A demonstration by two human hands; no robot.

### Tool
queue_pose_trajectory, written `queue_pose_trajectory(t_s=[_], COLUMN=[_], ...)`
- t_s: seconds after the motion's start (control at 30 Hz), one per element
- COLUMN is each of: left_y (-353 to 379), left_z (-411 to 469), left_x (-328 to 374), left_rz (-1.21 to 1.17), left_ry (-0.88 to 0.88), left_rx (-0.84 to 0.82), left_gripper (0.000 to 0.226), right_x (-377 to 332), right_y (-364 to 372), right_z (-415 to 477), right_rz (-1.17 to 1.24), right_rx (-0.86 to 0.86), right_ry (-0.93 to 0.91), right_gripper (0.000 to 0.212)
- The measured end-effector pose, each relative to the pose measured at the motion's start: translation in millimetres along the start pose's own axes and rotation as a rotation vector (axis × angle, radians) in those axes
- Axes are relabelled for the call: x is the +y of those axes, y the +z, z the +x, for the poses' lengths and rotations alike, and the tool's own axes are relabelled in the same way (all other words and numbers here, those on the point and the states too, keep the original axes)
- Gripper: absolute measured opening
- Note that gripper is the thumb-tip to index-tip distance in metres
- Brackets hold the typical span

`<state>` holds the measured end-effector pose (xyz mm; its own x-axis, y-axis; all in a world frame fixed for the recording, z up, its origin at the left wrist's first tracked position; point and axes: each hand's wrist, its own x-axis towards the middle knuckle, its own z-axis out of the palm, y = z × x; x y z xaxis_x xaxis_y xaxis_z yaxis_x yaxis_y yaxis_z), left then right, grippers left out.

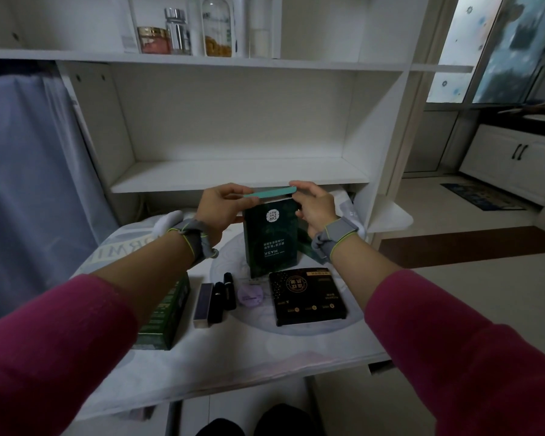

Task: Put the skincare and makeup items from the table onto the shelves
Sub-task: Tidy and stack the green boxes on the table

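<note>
A thin flat teal packet [269, 192] hangs just before the front edge of the white lower shelf board [233, 176]; left hand [221, 209] pinches one end, right hand [315, 206] the other; placing seems underway; next, lift it over that edge, set it down, let go.

Upright box [270, 237] behind flat box [309, 298]

On your left hangs a blue-grey curtain [29, 184]. Off to your right — further back — you have a white cabinet [497, 165] with two black handles [520, 151], a dark patterned floor mat [482, 196] just before it, and frosted window panes [453, 48] above.
</note>
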<state>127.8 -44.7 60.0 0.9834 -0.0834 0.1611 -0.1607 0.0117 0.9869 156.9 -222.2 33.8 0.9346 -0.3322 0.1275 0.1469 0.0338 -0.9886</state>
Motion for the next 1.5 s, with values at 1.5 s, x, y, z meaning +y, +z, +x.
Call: queue_pose_trajectory(t_s=[1.5], left_y=[-3], left_z=[15], left_x=[-24], left_rz=[0.543], left_ry=[0.239], left_rx=[0.059], left_gripper=[0.02], right_x=[15], right_y=[0], right_z=[-7], right_rz=[-0.167], right_rx=[-0.14], right_ry=[-0.257], right_gripper=[0.009])
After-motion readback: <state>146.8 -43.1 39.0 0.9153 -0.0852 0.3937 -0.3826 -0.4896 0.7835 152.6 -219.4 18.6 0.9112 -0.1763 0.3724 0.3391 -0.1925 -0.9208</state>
